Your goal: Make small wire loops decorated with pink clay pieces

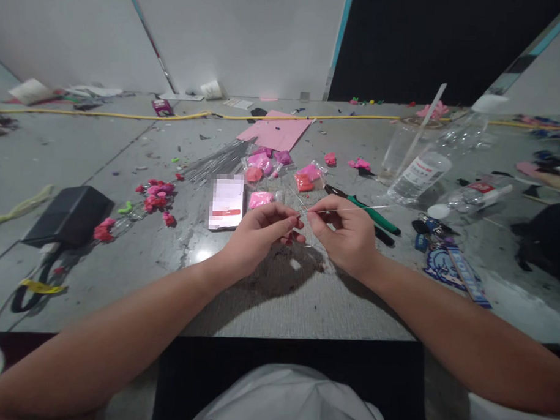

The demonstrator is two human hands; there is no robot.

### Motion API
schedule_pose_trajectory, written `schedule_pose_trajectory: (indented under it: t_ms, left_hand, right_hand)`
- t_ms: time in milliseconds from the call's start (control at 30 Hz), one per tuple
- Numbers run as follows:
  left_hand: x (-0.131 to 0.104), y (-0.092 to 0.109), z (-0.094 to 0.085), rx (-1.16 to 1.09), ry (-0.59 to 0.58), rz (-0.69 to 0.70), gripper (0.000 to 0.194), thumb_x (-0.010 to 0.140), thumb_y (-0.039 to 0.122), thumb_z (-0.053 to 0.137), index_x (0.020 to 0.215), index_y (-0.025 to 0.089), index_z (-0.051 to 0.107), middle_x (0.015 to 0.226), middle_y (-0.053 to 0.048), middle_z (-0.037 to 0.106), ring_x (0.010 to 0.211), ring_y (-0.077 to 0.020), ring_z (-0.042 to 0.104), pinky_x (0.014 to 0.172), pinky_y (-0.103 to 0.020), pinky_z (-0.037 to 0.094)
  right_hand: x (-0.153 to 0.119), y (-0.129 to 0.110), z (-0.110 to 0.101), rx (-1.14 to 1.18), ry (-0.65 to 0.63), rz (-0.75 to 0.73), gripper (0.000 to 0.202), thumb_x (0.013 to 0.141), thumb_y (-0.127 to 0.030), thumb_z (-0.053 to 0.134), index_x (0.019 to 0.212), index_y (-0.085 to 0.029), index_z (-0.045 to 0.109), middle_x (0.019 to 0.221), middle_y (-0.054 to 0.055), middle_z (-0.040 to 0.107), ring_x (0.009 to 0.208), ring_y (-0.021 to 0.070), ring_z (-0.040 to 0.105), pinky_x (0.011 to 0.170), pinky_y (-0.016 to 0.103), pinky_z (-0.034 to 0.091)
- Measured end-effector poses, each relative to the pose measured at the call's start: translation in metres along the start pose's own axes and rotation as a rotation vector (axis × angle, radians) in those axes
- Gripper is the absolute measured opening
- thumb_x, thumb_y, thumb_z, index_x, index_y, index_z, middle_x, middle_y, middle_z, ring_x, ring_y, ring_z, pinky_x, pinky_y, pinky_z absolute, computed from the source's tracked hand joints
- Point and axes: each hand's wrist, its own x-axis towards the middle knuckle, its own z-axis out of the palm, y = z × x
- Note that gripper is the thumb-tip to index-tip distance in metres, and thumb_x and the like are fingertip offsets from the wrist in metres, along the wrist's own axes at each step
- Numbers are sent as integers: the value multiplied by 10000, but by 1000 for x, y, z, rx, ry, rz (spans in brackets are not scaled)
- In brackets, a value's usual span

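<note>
Above the front of the table, my left hand (261,232) and my right hand (346,232) meet with fingertips almost touching. Both pinch a thin silvery wire (374,208), one length of which sticks out to the right past my right hand. Another thin length slants up and away between the hands. Whatever else may be between the left fingertips is too small to make out. Just beyond my right hand lie green-handled pliers (376,217). A phone (227,201) with a lit screen and a bag of pink clay (261,200) are close to my left hand.
A bundle of grey wires (220,161) lies behind the phone, near a pink sheet (280,130). Small red-pink pieces (156,194) and a black power adapter (69,215) are at left. Plastic bottles (421,177) and keychains (450,265) occupy the right. A yellow cord (283,117) crosses behind.
</note>
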Motion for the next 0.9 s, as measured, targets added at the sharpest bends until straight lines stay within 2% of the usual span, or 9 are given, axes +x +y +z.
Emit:
schedule_pose_trajectory:
  t_ms: [167,333,567,900]
  left_hand:
    - [3,-2,-3,-47,34,-67,167,852,241,874,931,164,748,916,-31,781,788,-144,781,675,-221,515]
    - [4,-2,-3,-35,80,-104,161,815,226,885,879,151,757,836,-19,744,753,-123,748,661,-215,503]
    - [3,-1,-2,-36,80,-149,173,818,226,879,896,156,740,807,-15,721,746,-136,756,655,-223,500]
    - [2,1,2,36,71,-11,147,839,213,851,916,158,738,833,-13,728,737,-117,724,658,-229,482]
  right_hand:
    - [2,5,2,-75,-37,-22,56,1008,-236,663,969,-218,699,872,19,732,764,157,700,674,300,575]
    - [1,9,3,-119,-103,-25,38,987,-220,675,967,-210,705,863,24,733,741,163,697,651,307,554]
    - [0,10,3,-124,-111,-69,71,1011,-225,653,967,-225,708,862,18,742,774,168,698,656,305,551]
    - [1,4,1,-27,-61,-20,71,995,-200,657,934,-226,685,850,4,722,773,151,679,657,282,564]
